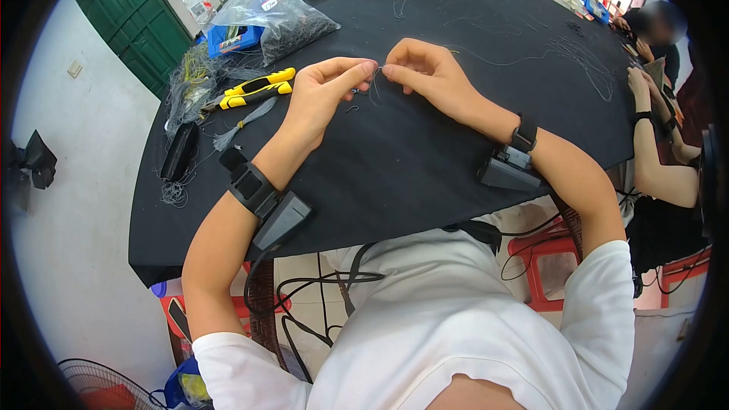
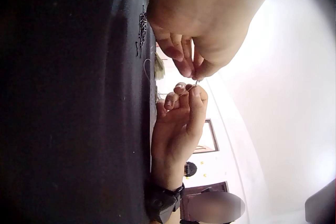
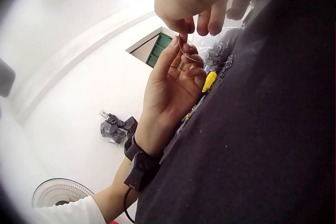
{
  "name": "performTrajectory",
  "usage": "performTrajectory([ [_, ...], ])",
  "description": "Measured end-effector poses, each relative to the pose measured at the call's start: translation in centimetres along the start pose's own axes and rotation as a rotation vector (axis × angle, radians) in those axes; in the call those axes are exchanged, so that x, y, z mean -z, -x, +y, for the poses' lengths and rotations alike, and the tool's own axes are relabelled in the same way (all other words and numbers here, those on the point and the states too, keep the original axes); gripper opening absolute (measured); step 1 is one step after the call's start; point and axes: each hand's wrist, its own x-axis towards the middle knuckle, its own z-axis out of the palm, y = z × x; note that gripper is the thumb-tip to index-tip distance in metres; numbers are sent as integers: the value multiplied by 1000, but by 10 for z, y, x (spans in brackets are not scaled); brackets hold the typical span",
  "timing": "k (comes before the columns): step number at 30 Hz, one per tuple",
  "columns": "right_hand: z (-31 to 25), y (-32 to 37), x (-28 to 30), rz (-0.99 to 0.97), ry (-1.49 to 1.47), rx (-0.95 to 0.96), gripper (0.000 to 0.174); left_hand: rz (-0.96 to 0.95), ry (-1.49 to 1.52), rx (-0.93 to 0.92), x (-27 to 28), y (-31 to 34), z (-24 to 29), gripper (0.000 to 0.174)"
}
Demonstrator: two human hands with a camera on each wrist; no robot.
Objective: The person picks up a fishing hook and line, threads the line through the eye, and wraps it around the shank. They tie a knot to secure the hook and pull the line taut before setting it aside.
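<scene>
Over the black cloth the two hands almost meet at the fingertips. The left hand (image 1: 323, 95) pinches a thin line (image 1: 376, 85) between thumb and forefinger, and a loop of it hangs below. The right hand (image 1: 433, 80) pinches the same line close by with thumb and forefinger. In the left wrist view a small thin piece (image 2: 197, 83) shows between the fingertips; its exact shape is too small to tell. The right wrist view shows the line (image 3: 184, 51) curving across the fingers of the left hand (image 3: 173, 85). A small hook (image 1: 352, 108) lies on the cloth below the left hand.
Yellow-black pliers (image 1: 254, 89), a line bundle (image 1: 247, 123) and a black case (image 1: 181, 152) lie at left. Behind them are a clear bag of dark pieces (image 1: 285, 23) and a blue box (image 1: 231, 39). Loose line (image 1: 577, 61) spreads at right. Another person (image 1: 664, 106) sits at the right edge.
</scene>
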Motion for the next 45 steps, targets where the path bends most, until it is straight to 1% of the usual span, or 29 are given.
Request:
performTrajectory([
  [3, -1, 0, 1, 23, -5, 4, 17, 11, 27, 42, -1, 1, 3, 23],
  [9, 1, -1, 2, 38, 33, -2, 18, -34, 108, 151, -5, 4, 7, 21],
  [12, 0, 0, 1, 40, 30, -6, 17, -56, 120, 158, -5, 4, 5, 21],
  [15, 0, 0, 1, 7, 43, 1, 17, 14, -94, 61, 0, 0, -4, 23],
  [18, -3, 1, 2, -61, 121, 33, 15, 72, -52, -62, -3, 0, -6, 20],
  [19, -4, 2, 2, -88, 157, 46, 14, 30, 77, 5, -5, 1, -5, 18],
  [21, -4, 1, 2, -82, 144, 78, 13, -53, 334, 138, -10, 4, 0, 15],
  [24, -6, 2, 1, -37, 114, 88, 13, -17, 310, 152, -13, 5, 4, 16],
  [27, -3, 2, 0, -3, 95, 77, 14, -47, 253, 191, -14, 8, 9, 12],
  [30, -4, 2, 0, 2, 95, 69, 14, -110, 236, 167, -11, 6, 6, 13],
  [33, -4, 2, 0, 0, 100, 73, 14, -41, 138, 168, -13, 6, 5, 14],
  [36, -4, 1, 0, 5, 110, 77, 14, -1, 127, 139, -11, 4, 4, 13],
  [45, -3, 1, 0, 48, 119, 66, 14, 13, 169, 107, -12, 5, 4, 13],
])
